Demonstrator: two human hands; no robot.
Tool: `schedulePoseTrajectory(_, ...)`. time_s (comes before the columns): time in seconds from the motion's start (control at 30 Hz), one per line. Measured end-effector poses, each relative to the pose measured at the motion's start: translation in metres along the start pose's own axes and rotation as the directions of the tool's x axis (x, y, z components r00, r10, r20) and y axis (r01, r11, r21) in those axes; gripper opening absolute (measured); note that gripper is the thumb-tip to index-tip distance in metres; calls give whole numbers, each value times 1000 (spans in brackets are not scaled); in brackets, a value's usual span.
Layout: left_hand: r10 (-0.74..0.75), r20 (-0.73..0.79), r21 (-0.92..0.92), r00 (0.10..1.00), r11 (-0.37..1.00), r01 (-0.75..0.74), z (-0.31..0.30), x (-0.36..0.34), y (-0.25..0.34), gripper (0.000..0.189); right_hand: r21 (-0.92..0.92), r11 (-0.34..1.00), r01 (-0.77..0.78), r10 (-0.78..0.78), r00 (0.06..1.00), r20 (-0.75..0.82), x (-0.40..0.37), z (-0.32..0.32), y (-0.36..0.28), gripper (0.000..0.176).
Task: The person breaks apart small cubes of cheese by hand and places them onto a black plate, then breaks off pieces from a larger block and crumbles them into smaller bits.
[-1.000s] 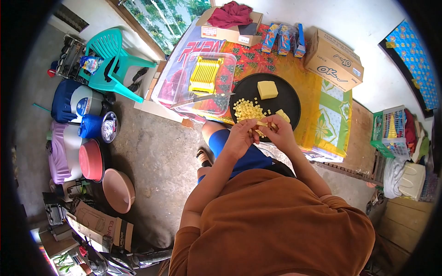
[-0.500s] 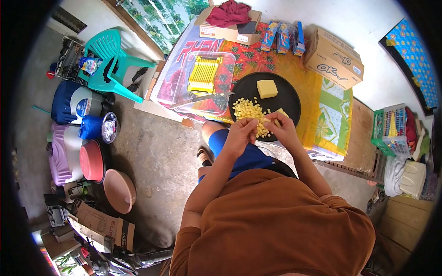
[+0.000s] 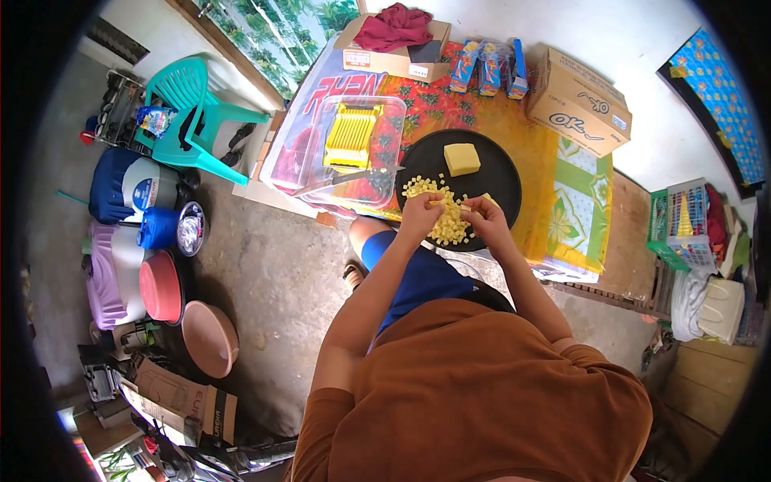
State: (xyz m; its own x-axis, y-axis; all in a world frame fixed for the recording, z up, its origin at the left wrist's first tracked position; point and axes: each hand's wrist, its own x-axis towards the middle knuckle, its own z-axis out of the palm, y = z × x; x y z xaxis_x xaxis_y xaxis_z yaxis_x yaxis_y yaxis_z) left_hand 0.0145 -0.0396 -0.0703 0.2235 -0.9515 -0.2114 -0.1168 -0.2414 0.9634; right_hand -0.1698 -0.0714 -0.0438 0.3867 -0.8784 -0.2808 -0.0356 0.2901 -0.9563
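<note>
A round black tray point(image 3: 502, 153) holds a pile of small pale yellow cubes point(image 3: 451, 228) and a larger yellow block point(image 3: 462, 159). Over the pile, my left hand point(image 3: 422, 215) has its fingers pinched together; what they hold is too small to name. Close on its right is my right hand point(image 3: 487, 218), fingers also bent in a pinch, near another yellow piece partly hidden behind it. To the left, a knife point(image 3: 341, 181) lies across a clear plastic container point(image 3: 393, 128) with a yellow slotted slicer point(image 3: 350, 136) in it.
Behind the tray stand blue boxes point(image 3: 490, 68), a large cardboard box point(image 3: 578, 104) and an open carton point(image 3: 393, 60) with a dark red cloth. A green chair point(image 3: 181, 120), basins point(image 3: 210, 337) and tubs are at the left. Plastic crates point(image 3: 683, 225) stand at the right.
My left hand has shifted slightly left and up, so the gap between my hands is a little wider. The whole view has moved slightly.
</note>
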Motion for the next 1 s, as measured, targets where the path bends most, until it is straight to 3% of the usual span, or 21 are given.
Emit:
schedulePoseTrajectory(0.1, -33, -1, -74, 999, 997, 33, 0, -5, 13, 26, -65, 994, 93, -94, 996, -9, 3, 6, 0, 22)
schedulePoseTrajectory(0.2, -168, 97, -97, 981, 979, 177, -2, -9, 30, 28, -65, 994, 86, -83, 995, 52, -1, 7, -12, 24)
schedulePoseTrajectory(0.3, -213, 228, -226, 950, 937, 265, -4, -18, 45, 30, -154, 973, 172, -166, 985, 51, 4, 8, -4, 22)
schedulePoseTrajectory(0.5, -189, 316, -410, 930, 857, 313, -6, -23, 41, 23, -151, 971, 187, -179, 982, 64, -2, 8, -9, 29)
schedulePoseTrajectory(0.6, -172, 335, -436, 926, 843, 314, -6, -25, 40, 23, -99, 988, 119, -113, 991, 65, -8, 7, -17, 31)
schedulePoseTrajectory(0.8, -199, 328, -438, 923, 834, 336, -5, -27, 43, 19, 4, 998, 70, -70, 996, 58, -17, 5, -22, 31)
schedulePoseTrajectory(0.9, -197, 255, -427, 947, 856, 292, -2, -28, 40, 17, 63, 997, 42, -46, 997, 56, -16, 2, -13, 29)
schedulePoseTrajectory(1.0, -171, 186, -401, 968, 886, 234, -1, -25, 32, 20, 64, 989, 134, -137, 990, 43, -19, 4, -14, 27)
